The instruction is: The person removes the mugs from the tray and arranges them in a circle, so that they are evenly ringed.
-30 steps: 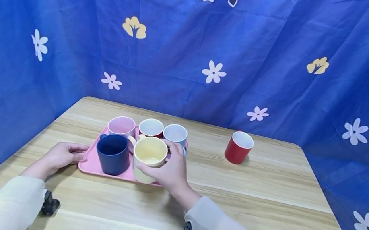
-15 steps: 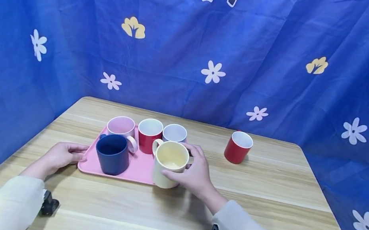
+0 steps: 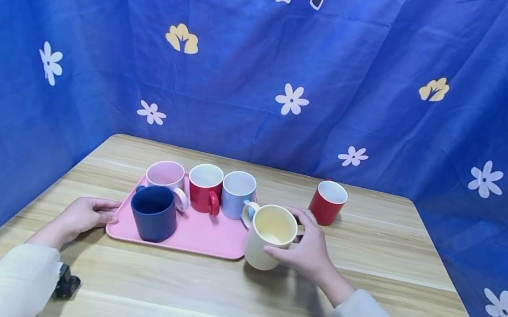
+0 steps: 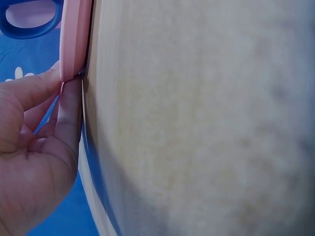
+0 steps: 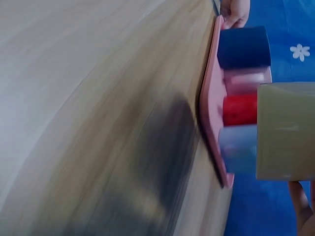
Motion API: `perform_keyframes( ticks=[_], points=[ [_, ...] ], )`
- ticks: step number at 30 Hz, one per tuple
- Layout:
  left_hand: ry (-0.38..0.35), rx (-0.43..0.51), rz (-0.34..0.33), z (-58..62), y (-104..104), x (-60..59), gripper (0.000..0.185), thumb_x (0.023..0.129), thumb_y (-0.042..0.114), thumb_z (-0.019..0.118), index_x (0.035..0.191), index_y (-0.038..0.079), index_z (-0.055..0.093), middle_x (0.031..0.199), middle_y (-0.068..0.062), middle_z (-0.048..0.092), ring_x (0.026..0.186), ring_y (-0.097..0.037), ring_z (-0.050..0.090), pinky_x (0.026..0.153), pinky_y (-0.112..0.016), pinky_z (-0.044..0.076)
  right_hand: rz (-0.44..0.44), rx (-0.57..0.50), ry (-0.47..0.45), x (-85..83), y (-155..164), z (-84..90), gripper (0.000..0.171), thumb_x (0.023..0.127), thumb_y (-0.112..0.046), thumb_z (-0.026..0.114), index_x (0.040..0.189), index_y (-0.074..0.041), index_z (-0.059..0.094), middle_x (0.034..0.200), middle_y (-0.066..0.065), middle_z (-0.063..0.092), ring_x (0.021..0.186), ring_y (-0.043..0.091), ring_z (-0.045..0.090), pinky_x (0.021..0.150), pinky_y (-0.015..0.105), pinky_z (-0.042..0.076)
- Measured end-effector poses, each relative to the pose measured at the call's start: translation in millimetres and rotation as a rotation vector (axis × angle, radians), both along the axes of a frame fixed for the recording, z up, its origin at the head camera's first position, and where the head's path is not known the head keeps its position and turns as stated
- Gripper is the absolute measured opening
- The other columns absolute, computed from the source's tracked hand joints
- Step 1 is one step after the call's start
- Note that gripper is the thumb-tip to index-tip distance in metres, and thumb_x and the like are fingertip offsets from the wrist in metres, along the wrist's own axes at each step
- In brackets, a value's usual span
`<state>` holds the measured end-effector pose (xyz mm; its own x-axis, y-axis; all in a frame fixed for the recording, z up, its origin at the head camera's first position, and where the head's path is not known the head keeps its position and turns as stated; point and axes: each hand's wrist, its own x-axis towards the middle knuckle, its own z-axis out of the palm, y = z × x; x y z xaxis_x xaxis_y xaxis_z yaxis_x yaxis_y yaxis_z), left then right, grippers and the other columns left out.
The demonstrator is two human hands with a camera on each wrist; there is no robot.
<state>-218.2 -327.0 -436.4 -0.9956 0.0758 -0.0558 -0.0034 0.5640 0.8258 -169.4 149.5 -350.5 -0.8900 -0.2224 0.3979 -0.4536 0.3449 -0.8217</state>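
My hands are well apart. With my left hand [image 3: 85,216] I pinch the near left corner of the pink tray [image 3: 207,234], the rim caught between thumb and fingers. My right hand [image 3: 312,248] is curled round the right side of the cream mug [image 3: 261,251], holding it upright and raised off the worktop [image 3: 163,288], just beyond the tray's near right corner, with a handle pointing left.

Four mugs stand upright on the tray. The navy mug [image 3: 154,220] is at the near left, close to my left hand. Along the far side, left to right, come the pink mug [image 3: 164,173], the red mug [image 3: 200,194] with its handle turned towards me, and the light blue mug [image 3: 233,199]. A second red mug [image 3: 324,211] stands by itself on the worktop, far right, past my right hand. Blue cloth [image 3: 233,66] printed with flowers hangs behind everything.
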Motion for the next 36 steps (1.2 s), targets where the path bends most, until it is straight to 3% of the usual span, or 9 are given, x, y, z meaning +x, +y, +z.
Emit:
perform_keyframes(
  ticks=[5,8,12,24,29,32,36],
  points=[
    [-0.028,0.021,0.007,-0.7,0.7,0.0,0.048,0.088,0.004,0.066,0.125,-0.021,0.047,0.117,-0.032,0.058,0.082,0.004,0.057,0.073,-0.018,0.052,-0.052,0.041,0.024,3.8,20.8,0.3,0.071,0.058,-0.003,0.088,0.121,0.007,0.057,0.11,0.016,0.056,0.101,0.029,0.052,0.072,0.034,0.056],
    [-0.034,0.01,0.008,0.2,0.0,-0.9,0.049,0.089,0.005,0.066,0.126,-0.02,0.047,0.118,-0.032,0.058,0.083,0.004,0.057,0.073,-0.018,0.052,-0.083,0.043,0.015,-6.3,39.0,-17.5,0.074,0.058,-0.009,0.091,0.123,-0.001,0.058,0.113,0.011,0.056,0.103,0.025,0.051,0.074,0.036,0.056],
    [-0.034,0.006,0.008,0.4,-0.3,-1.5,0.048,0.089,0.005,0.065,0.126,-0.02,0.047,0.119,-0.032,0.057,0.083,0.005,0.057,0.073,-0.018,0.052,-0.13,0.058,0.018,-20.0,62.2,-43.2,0.077,0.057,-0.019,0.093,0.125,-0.011,0.058,0.115,0.002,0.056,0.104,0.017,0.051,0.074,0.03,0.054],
    [-0.038,0.01,0.006,-0.9,-0.5,-1.6,0.05,0.088,0.006,0.067,0.126,-0.02,0.047,0.119,-0.032,0.057,0.083,0.005,0.057,0.073,-0.018,0.052,-0.288,0.156,0.034,-20.1,102.9,-59.6,0.078,0.059,-0.022,0.093,0.126,-0.006,0.057,0.116,0.006,0.055,0.096,0.018,0.053,0.07,0.018,0.051],
    [-0.037,0.003,0.007,-0.8,-1.0,-2.5,0.05,0.088,0.007,0.067,0.126,-0.019,0.047,0.119,-0.032,0.057,0.083,0.005,0.056,0.073,-0.017,0.052,-0.352,0.18,0.013,-20.0,118.5,-67.0,0.078,0.06,-0.028,0.092,0.127,-0.007,0.057,0.116,0.006,0.055,0.1,0.018,0.051,0.073,0.013,0.046],
    [-0.039,0.002,0.006,-0.6,-0.5,-2.1,0.05,0.088,0.007,0.067,0.126,-0.019,0.047,0.119,-0.032,0.057,0.084,0.004,0.057,0.073,-0.018,0.052,-0.394,0.203,0.005,-19.2,127.5,-70.6,0.078,0.061,-0.03,0.091,0.127,-0.006,0.056,0.115,0.007,0.055,0.102,0.02,0.05,0.077,0.017,0.046],
    [-0.038,0.013,0.008,-0.5,0.6,-1.0,0.049,0.088,0.005,0.067,0.126,-0.02,0.047,0.118,-0.032,0.058,0.083,0.003,0.058,0.073,-0.018,0.052,-0.454,0.229,0.006,-20.1,138.5,-73.6,0.078,0.063,-0.029,0.09,0.127,-0.001,0.054,0.116,0.014,0.053,0.104,0.028,0.05,0.084,0.037,0.045]
  ],
)
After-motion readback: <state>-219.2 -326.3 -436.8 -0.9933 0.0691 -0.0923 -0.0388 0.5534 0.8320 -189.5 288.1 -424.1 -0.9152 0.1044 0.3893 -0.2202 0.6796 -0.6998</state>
